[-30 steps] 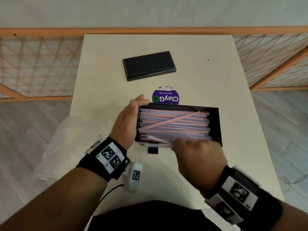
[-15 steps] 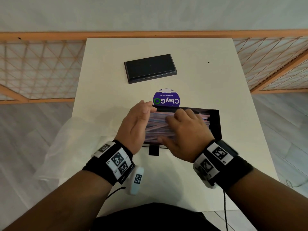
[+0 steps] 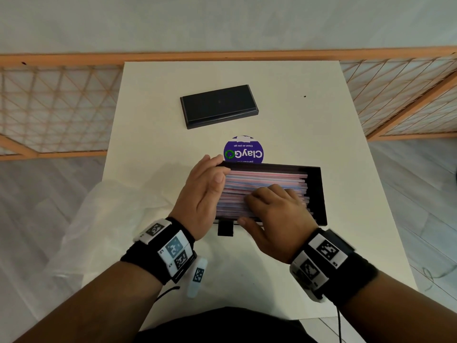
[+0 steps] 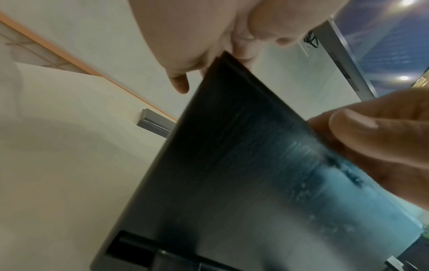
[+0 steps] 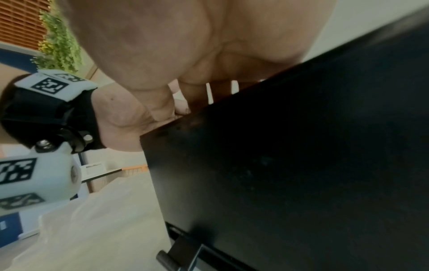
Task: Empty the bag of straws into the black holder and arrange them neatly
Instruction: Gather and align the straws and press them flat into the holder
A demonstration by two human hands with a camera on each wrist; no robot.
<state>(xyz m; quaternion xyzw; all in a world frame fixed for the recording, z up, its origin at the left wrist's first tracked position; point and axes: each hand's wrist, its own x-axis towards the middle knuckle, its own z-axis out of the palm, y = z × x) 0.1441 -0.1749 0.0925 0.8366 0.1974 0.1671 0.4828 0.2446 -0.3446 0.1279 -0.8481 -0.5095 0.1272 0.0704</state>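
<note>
The black holder [image 3: 316, 194] lies across the middle of the white table [image 3: 321, 120], filled with pink and blue straws [image 3: 267, 178] lying lengthwise. My left hand [image 3: 202, 194] stands against the holder's left end, fingers straight, thumb over the straw ends. My right hand [image 3: 272, 219] rests on top of the straws, its thumb on the outside of the near wall. The left wrist view shows the holder's dark side [image 4: 232, 165] with the right thumb [image 4: 371, 137] on it. In the right wrist view the holder [image 5: 301, 165] fills the frame. The empty clear bag [image 3: 99, 231] lies to the left.
A flat black lid [image 3: 218, 106] lies at the back of the table. A round purple sticker [image 3: 243, 151] sits just behind the holder. An orange lattice railing [image 3: 49, 107] runs behind and beside the table. The bag hangs over the table's left edge.
A second ago one pink straw lay crossed on the pile and my right hand was at the near edge. It then moved onto the straws and slid nearer; they now lie parallel.
</note>
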